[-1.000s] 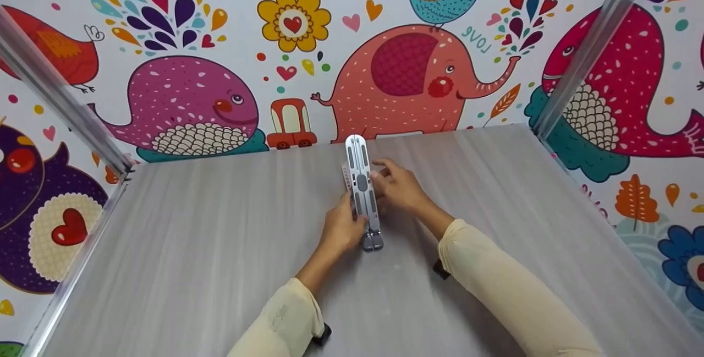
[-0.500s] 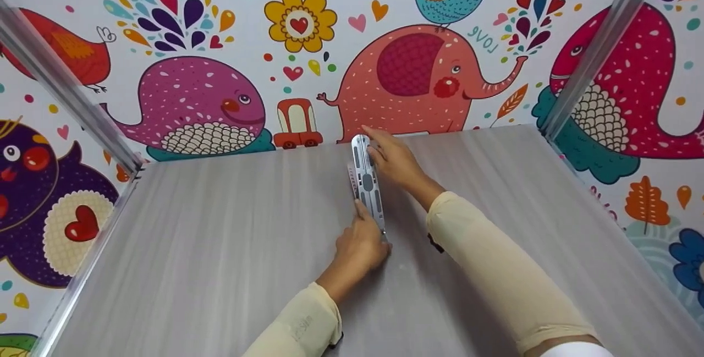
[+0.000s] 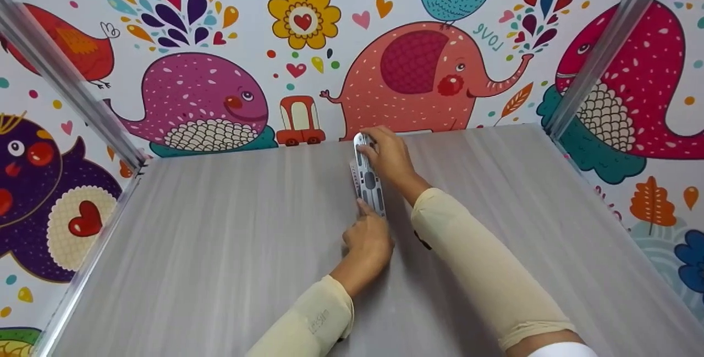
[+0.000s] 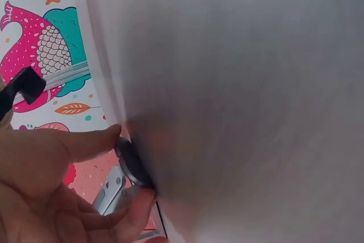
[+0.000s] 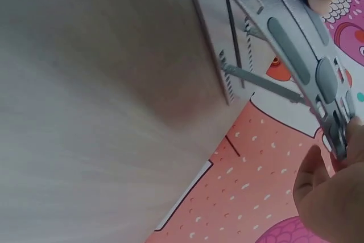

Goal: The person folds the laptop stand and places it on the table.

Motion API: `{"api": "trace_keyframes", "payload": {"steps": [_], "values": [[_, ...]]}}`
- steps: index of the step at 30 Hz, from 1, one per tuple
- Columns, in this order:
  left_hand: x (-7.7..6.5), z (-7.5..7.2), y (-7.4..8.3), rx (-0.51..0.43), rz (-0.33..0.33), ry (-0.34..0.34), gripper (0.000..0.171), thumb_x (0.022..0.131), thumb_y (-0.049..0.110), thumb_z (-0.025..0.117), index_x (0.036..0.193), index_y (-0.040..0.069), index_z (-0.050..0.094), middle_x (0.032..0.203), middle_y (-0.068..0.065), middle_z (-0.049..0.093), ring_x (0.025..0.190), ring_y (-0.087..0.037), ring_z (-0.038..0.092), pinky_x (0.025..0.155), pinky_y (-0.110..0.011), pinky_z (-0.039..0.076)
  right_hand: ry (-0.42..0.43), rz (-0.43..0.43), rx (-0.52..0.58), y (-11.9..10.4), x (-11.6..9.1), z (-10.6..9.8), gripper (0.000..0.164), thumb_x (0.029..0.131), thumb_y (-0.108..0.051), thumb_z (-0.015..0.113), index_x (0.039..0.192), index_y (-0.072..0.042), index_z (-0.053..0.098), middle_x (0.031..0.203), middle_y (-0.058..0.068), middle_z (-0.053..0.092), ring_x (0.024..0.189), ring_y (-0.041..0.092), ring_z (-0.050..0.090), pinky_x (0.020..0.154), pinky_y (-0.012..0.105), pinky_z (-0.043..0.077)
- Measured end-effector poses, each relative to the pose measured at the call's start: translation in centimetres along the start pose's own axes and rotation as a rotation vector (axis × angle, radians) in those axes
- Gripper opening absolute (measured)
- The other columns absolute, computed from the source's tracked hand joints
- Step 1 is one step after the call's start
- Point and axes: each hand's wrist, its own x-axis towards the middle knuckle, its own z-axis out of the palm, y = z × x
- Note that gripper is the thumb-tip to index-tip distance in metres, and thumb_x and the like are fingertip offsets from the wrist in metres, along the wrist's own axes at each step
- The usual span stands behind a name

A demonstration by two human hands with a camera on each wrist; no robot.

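Note:
A silver folding laptop stand [image 3: 369,182] with grey pads stands on the table, its long axis pointing toward the back wall. My left hand [image 3: 369,239] covers its near end. In the left wrist view, thumb and fingers pinch a dark rounded end piece [image 4: 133,163] close to the tabletop. At the far end my right hand [image 3: 389,156] grips the upper bar, thumb on one side and fingers over the tip. The right wrist view shows that bar raised above a notched base rail [image 5: 210,32], with a slanted strut [image 5: 264,83] joining them.
The grey wood-grain table [image 3: 220,247] spreads out around the stand. Behind it rises a wall [image 3: 308,76] printed with cartoon animals. Metal corner posts [image 3: 594,65] frame the back corners.
My left hand has shifted from the stand's left side round to its near end. My right hand has moved from the bar's middle to its far tip and now grips it.

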Motion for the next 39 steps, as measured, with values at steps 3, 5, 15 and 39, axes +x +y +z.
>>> {"api": "trace_keyframes", "payload": {"steps": [3, 5, 15, 39], "values": [[0.1, 0.0, 0.1, -0.009, -0.005, 0.002, 0.095, 0.083, 0.027, 0.078, 0.153, -0.014, 0.028, 0.088, -0.02, 0.074, 0.074, -0.03, 0.071, 0.063, -0.049, 0.055, 0.02, -0.03, -0.053, -0.3, 0.0, 0.1, 0.043, 0.096, -0.029, 0.072, 0.138, -0.03, 0.063, 0.13, -0.004, 0.064, 0.116, 0.015, 0.061, 0.101, 0.033, 0.053], [0.1, 0.0, 0.1, -0.025, -0.009, 0.0, 0.091, 0.086, 0.025, 0.075, 0.153, -0.014, 0.028, 0.089, -0.02, 0.074, 0.076, -0.031, 0.072, 0.064, -0.05, 0.055, 0.023, -0.054, -0.098, -0.5, 0.1, 0.1, 0.044, 0.096, -0.028, 0.072, 0.139, -0.032, 0.063, 0.131, -0.005, 0.064, 0.117, 0.015, 0.062, 0.101, 0.032, 0.053], [0.2, -0.1, 0.0, -0.002, 0.035, -0.02, 0.088, 0.088, 0.024, 0.071, 0.152, -0.017, 0.027, 0.089, -0.021, 0.075, 0.072, -0.032, 0.07, 0.067, -0.051, 0.057, -0.01, -0.039, -0.144, -1.0, 0.5, -0.7, 0.039, 0.096, -0.027, 0.072, 0.134, -0.028, 0.068, 0.124, -0.005, 0.068, 0.11, 0.015, 0.064, 0.096, 0.031, 0.056], [0.1, 0.0, -0.6, 0.187, 0.171, 0.053, 0.108, 0.07, 0.04, 0.084, 0.147, -0.019, 0.036, 0.109, -0.022, 0.075, 0.073, -0.031, 0.071, 0.074, -0.05, 0.047, 0.008, -0.2, -0.259, -0.5, 1.2, -2.1, 0.033, 0.098, -0.016, 0.069, 0.13, -0.018, 0.071, 0.11, 0.005, 0.073, 0.099, 0.022, 0.07, 0.088, 0.032, 0.059]]}}
